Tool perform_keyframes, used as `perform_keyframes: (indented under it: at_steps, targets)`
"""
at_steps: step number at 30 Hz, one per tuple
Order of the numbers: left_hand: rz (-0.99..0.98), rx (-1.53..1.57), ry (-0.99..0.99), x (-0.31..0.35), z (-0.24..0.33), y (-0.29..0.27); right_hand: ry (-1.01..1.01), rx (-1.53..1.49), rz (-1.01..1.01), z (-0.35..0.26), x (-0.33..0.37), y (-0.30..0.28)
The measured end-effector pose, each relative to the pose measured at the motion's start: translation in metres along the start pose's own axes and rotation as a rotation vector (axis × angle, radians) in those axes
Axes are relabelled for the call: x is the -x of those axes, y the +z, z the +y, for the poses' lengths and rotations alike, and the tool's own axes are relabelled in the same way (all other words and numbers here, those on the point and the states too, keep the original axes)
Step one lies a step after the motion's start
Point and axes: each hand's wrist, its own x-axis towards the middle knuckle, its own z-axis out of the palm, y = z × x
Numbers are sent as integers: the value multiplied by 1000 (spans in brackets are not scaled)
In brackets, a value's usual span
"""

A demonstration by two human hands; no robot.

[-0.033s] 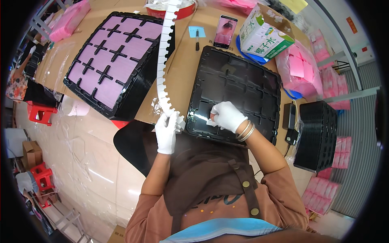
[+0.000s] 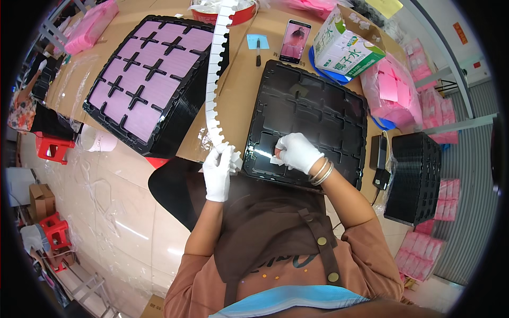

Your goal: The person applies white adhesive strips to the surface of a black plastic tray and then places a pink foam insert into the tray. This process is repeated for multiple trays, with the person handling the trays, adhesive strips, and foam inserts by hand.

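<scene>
One half-curled hand (image 2: 217, 172) on white strip (image 2: 211, 95)

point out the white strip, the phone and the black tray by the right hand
White strip (image 2: 212, 74), head view: middle stretch.
Phone (image 2: 295, 42), head view: screen.
Black tray (image 2: 257, 105), head view: left rim.
</scene>
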Motion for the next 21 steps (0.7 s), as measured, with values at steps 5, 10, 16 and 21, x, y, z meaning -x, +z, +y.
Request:
perform_keyframes:
  at_steps: [5, 10, 16, 21]
  targets:
    - [-2, 14, -10, 1, -1, 1, -43, -56, 39, 1, 3, 6]
    - [-42, -21, -12, -1, -6, -5, 3, -156, 27, 6, 2, 11]
    - [-26, -37, 13, -1, -4, -3, -199, 125, 141, 7, 5, 17]
    - [14, -47, 32, -6, -9, -4, -237, 231, 300, 12, 2, 28]
